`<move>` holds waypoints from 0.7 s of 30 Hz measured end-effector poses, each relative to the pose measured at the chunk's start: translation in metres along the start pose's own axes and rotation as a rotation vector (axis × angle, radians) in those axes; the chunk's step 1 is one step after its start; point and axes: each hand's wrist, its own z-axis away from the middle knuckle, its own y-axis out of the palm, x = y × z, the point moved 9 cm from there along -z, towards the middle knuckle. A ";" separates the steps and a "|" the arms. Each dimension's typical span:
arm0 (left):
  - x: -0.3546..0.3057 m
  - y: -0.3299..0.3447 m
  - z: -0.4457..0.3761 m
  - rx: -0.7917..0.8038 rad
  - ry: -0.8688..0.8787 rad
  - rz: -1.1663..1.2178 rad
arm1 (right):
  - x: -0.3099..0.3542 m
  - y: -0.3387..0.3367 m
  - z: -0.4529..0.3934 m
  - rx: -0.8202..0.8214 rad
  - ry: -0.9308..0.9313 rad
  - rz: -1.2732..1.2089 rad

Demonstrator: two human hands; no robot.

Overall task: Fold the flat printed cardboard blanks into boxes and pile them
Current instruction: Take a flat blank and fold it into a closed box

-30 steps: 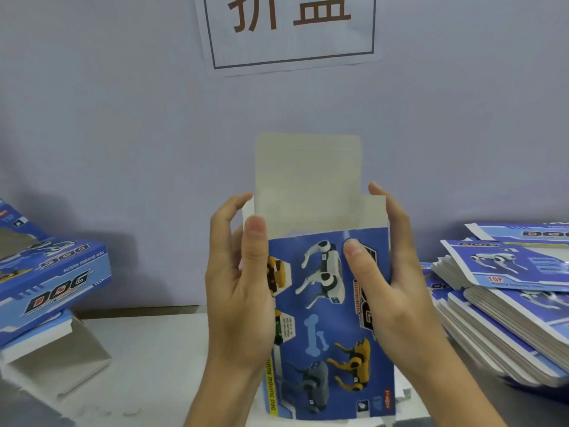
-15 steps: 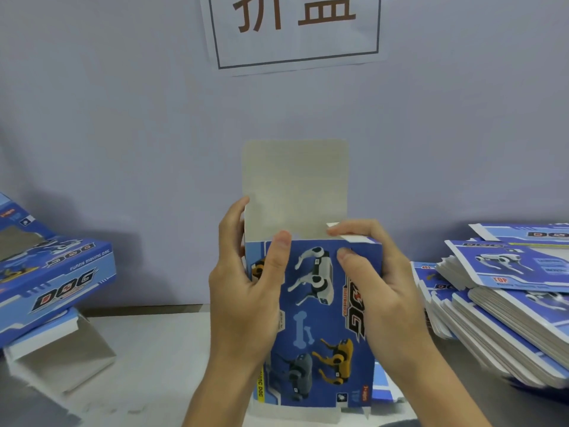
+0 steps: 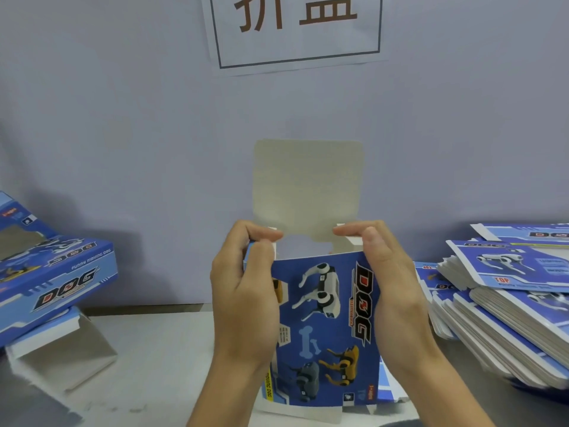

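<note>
Far left: pile of folded boxes [image 3: 52, 282], blue print, tilted on one another at the table's [image 3: 160, 359] edge, presumably the finished stack, one open end facing the camera. Centre: box in hand [image 3: 323, 322], held upright above the table, printed face toward the wearer, plain lid flap [image 3: 308, 186] standing straight up. Left hand [image 3: 243, 297] grips the box's left edge, fingers curled over the top corner onto a small side flap — apparently tucking it inward. Right hand [image 3: 397, 291] grips the right edge likewise, fingers bent over the opposite flap; the paired hold steadies the walls for closing. Far right: stack of flat blanks [image 3: 508, 309], fanned, within reach — awaiting folding. Wall sign [image 3: 295, 29] above.
</note>
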 end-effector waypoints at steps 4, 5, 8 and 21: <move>-0.001 -0.004 -0.001 -0.035 -0.021 0.025 | 0.002 0.004 -0.001 0.003 0.026 -0.009; 0.001 -0.004 -0.001 -0.037 -0.041 0.045 | 0.001 0.003 -0.001 -0.001 0.040 -0.040; 0.007 -0.005 -0.001 -0.012 -0.081 0.056 | -0.008 0.001 -0.002 0.015 0.113 -0.084; -0.007 -0.003 0.003 0.001 0.134 0.082 | -0.003 -0.002 -0.002 -0.018 0.016 -0.108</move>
